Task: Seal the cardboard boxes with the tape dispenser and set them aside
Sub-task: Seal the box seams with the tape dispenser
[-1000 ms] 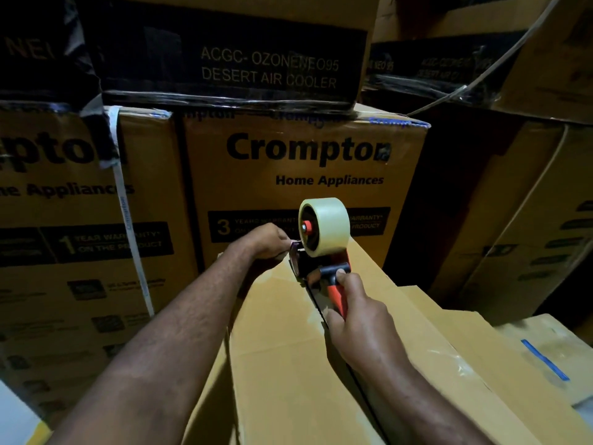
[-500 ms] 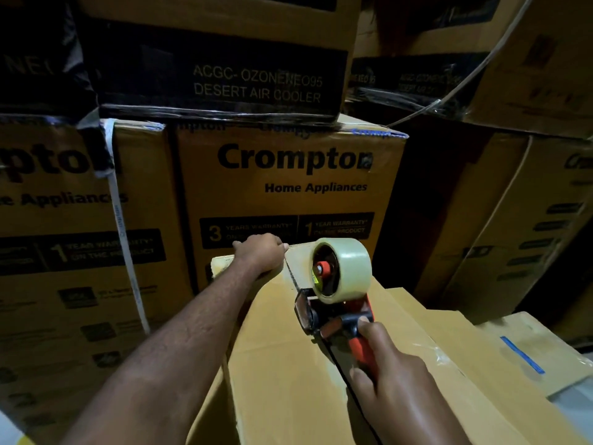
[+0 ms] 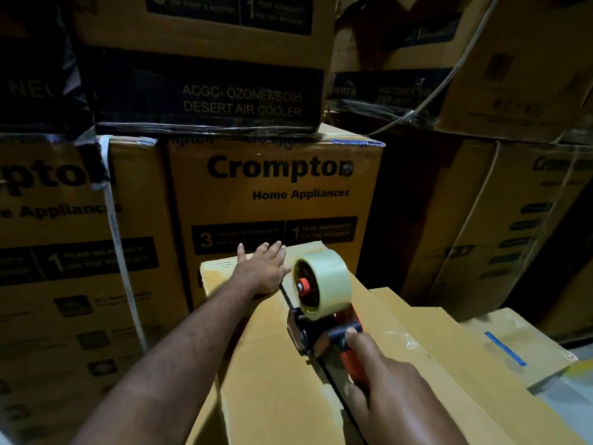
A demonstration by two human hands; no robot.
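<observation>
**boxguy22:** ok what actually changed in the last sec? looks like the same box to me

**tapehead:** same box, diff stage. A sec ago the tape dispenser (image 3: 321,319) was parked at the far end of the cardboard box (image 3: 256,387), w/ the left hand (image 3: 261,271) curled up right beside it. Now it's been dragged back along the centre seam (image 3: 332,385) toward the bottom of the frame. It sits just right of centre, tape roll (image 3: 324,281) on top.

**boxguy22:** and the hands?

**tapehead:** left hand's gone flat: fingers straight, palm down on the far end of the box top, just left of the seam, mid frame. Prob pinning the tape's start + keeping the flap down. Right hand (image 3: 394,393) is lower right, fingers wrapped round the orange handle, one digit up on the black part.

**boxguy22:** so nearly done?

**tapehead:** nah imo. The pull is underway, but there's a long run of dark open seam btwn the dispenser and the near edge. Clear tape is hard to see in this light, so can't say how well it's stuck. The box is at lower centre, in front of the Crompton carton (image 3: 276,194), not set aside yet. Second box (image 3: 475,335) w/ a blue strip (image 3: 503,348) sits lower right. Touching or just beside, can't tell.
</observation>
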